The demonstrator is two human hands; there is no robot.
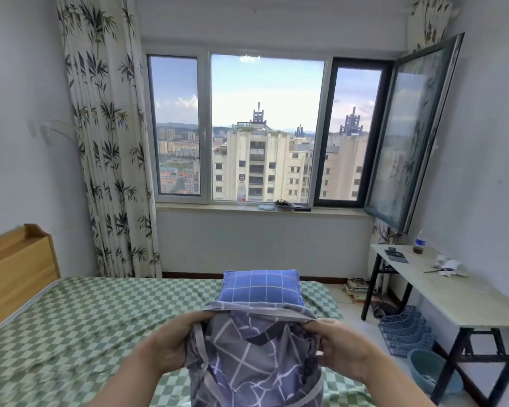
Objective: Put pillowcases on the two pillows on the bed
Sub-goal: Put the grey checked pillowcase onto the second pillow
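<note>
A grey pillowcase with white and blue grid lines hangs bunched in front of me. My left hand grips its left edge and my right hand grips its right edge, holding the mouth of the fabric up. Behind it, a pillow in a blue checked pillowcase lies on the bed, which has a green and white checkered sheet. A second pillow is not visible.
A wooden headboard stands at the left. At the right are a white table with small items, a blue basket and a basin under it. A bottle stands on the windowsill; the window sash swings inward.
</note>
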